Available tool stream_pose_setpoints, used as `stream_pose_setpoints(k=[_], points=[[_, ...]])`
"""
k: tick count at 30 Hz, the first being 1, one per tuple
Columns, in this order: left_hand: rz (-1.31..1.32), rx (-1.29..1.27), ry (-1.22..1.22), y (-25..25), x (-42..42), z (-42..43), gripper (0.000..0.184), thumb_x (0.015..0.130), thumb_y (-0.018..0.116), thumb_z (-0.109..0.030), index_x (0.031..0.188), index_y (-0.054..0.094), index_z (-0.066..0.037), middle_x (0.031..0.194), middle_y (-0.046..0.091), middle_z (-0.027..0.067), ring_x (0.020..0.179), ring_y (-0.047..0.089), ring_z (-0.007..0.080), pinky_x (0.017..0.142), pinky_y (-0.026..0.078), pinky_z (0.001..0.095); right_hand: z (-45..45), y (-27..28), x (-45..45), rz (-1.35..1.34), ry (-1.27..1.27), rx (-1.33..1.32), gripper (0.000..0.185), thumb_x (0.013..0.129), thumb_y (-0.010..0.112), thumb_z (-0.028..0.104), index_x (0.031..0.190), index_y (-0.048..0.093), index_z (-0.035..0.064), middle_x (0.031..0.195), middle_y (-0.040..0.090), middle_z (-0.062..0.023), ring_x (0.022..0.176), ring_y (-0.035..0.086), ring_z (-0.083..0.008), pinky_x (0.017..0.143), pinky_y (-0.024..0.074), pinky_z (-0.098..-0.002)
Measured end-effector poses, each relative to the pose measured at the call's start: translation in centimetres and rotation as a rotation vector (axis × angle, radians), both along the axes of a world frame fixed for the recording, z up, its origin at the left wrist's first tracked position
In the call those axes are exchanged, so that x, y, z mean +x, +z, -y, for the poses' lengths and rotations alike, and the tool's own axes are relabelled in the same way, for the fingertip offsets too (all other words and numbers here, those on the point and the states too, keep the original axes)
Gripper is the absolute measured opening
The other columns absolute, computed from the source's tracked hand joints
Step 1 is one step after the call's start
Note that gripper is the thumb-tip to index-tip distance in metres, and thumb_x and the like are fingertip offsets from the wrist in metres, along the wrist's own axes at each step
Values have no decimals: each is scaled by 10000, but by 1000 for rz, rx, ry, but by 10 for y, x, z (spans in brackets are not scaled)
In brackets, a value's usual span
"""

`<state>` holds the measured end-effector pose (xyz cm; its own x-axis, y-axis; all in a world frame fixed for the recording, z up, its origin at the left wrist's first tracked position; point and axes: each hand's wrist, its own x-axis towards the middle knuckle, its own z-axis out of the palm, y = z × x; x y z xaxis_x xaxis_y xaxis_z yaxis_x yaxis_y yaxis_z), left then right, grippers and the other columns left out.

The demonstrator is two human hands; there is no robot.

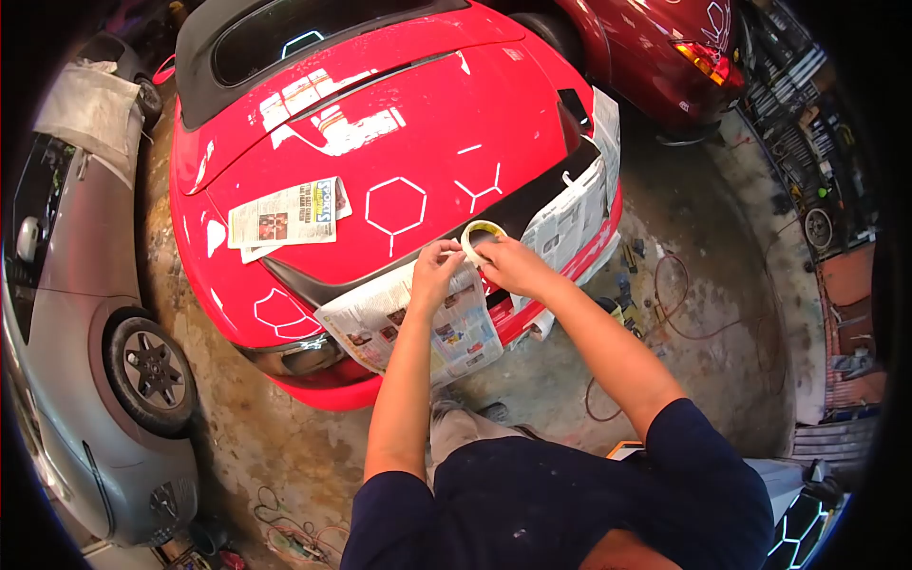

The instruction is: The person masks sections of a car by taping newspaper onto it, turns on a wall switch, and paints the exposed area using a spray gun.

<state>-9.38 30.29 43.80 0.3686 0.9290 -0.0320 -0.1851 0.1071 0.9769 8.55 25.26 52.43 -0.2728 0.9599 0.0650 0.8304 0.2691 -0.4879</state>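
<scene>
My right hand (pixel 516 267) is closed around a roll of cream masking tape (pixel 471 255), held over the dark trim at the edge of a red car (pixel 427 142). Close beside it, my left hand (pixel 435 275) pinches at the tape's loose end; its fingertips are partly hidden. Below both hands, a newspaper sheet (pixel 465 328) hangs over the car's bumper. More newspaper (pixel 567 228) covers the bumper to the right. A folded newspaper (pixel 285 217) lies on the red panel at the left.
A silver car (pixel 76 228) stands to the left, and a dark red car (pixel 646 47) at the upper right. Tools (pixel 807 142) line the right wall. A hose (pixel 679 323) runs over the stained concrete floor (pixel 703 218). Cables (pixel 285 532) lie at lower left.
</scene>
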Motion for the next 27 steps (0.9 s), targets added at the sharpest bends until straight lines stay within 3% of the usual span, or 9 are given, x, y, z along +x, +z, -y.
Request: stream_pose_setpoints(k=[6,9,12,15,21,24,27], points=[[-52,12,39,-7,0,-1,167,904,702,-117,1030,658,-17,962,661,28,903,629,123,807,491,257,-5,4,-5,98,-10,-29,152,841,624,131,957,633,34,847,663,-207,882,627,-416,842,481,-496],[-145,53,12,-9,-1,-2,196,911,695,-121,1072,665,-12,1001,663,43,920,629,131,810,495,265,-6,8,-7,132,28,5,164,839,627,137,966,633,32,875,674,-216,875,641,-418,816,489,-507],[14,19,129,-4,5,1,187,883,706,-126,1032,720,-15,1106,636,127,946,647,206,825,522,316,-7,14,-11,97,-9,-70,178,854,614,149,984,625,28,905,680,-222,885,649,-424,788,496,-522],[-113,233,187,-7,5,1,188,881,703,-116,1041,734,-24,1080,671,138,952,648,228,845,521,323,-5,19,-23,31,-135,-127,186,870,598,159,1001,621,29,911,680,-225,896,649,-430,775,498,-530],[-138,130,204,-9,5,1,170,869,726,-129,992,741,-12,1003,698,132,916,656,223,817,527,326,-8,4,-27,26,-192,-148,180,877,584,156,1004,620,33,907,681,-222,907,648,-426,769,501,-535],[-42,11,196,-1,8,4,161,862,737,-137,952,740,-4,978,694,131,875,661,214,785,525,322,-9,8,-25,98,-174,-124,160,870,584,148,981,622,39,884,685,-204,884,654,-410,808,502,-522],[-231,93,163,1,1,2,184,854,751,-147,966,730,-3,959,683,131,833,658,206,769,522,318,-15,0,-10,201,70,42,123,847,581,127,928,627,46,832,682,-186,855,659,-387,860,495,-506]])
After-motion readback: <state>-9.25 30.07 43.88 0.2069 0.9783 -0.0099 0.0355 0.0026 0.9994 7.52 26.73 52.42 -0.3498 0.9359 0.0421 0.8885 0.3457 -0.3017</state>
